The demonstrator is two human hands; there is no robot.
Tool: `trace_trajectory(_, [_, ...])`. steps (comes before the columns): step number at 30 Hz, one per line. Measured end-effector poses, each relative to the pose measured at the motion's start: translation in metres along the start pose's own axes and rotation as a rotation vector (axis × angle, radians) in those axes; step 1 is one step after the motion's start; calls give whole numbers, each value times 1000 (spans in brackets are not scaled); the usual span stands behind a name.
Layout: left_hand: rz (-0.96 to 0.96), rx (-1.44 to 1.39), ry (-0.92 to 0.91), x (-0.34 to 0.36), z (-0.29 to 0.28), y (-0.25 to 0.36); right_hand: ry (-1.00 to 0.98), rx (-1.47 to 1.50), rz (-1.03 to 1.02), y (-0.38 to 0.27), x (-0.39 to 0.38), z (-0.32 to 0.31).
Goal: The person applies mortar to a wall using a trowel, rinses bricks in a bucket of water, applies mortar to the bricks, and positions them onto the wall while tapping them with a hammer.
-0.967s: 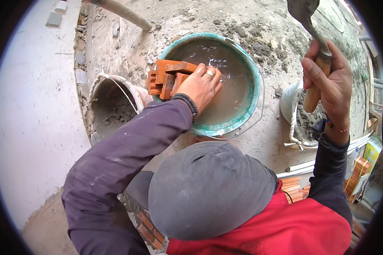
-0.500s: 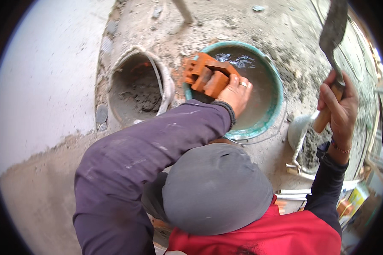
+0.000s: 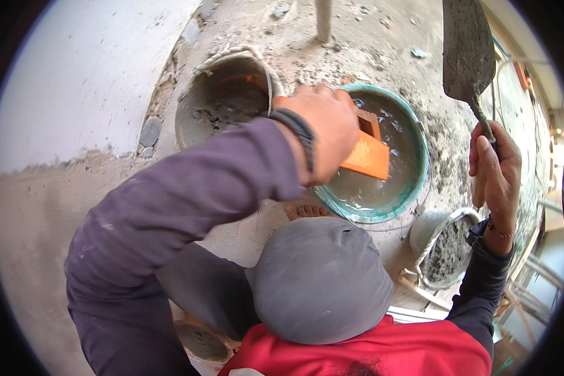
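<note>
My left hand [image 3: 328, 128] is closed on a wet orange hollow brick [image 3: 368, 155], its open cells facing the far side. The brick is held tilted over a green bucket [image 3: 422, 178] of murky grey water; part of it is hidden behind my hand. On the right, my right hand [image 3: 500, 164] grips the wooden handle of a trowel [image 3: 467, 53]. The trowel's blade points away from me and is smeared with grey mortar. Below that hand stands a pale bucket [image 3: 425, 227] with mortar in it.
Left of the water stands a grey bucket [image 3: 188, 116] with mortar residue and a rope handle. A white wall [image 3: 81, 88] rises on the left. A post [image 3: 323, 22] stands at the far side, among scattered rubble. Bare toes [image 3: 307, 211] show near the green bucket.
My left hand has drawn the brick toward me and turned it, and now covers more of it. The trowel has swung more upright in my right hand. The whole view has shifted.
</note>
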State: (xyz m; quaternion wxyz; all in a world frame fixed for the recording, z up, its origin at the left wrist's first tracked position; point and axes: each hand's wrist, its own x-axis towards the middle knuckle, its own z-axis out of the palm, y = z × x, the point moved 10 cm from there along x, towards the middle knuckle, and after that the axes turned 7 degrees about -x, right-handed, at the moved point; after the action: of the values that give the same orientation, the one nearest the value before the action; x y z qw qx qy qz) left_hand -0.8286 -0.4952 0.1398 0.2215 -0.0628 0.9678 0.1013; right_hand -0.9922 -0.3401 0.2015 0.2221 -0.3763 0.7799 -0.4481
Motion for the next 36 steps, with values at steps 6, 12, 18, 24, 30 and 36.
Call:
trace_trajectory(6, [-74,-558,341,-137,-7,-121,-264,-318,-133,-63,59,69])
trace_trajectory(12, [-478,-1473,710,-303,100,-200,-418,-960,-653,-151,100,208])
trace_trajectory(18, [-526,-2088,1001,-362,196,-179,-627,-1490,-1096,-148,91,361])
trace_trajectory(24, [-724,-2313,1183,-363,282,-137,-672,-1808,-1068,-123,86,432])
trace_trajectory(30, [-536,-2302,1273,-321,291,-145,-789,-1863,-1009,-121,60,436])
trace_trajectory(36, [-400,-2302,1154,-293,271,-156,-894,-1865,-763,-114,47,432])
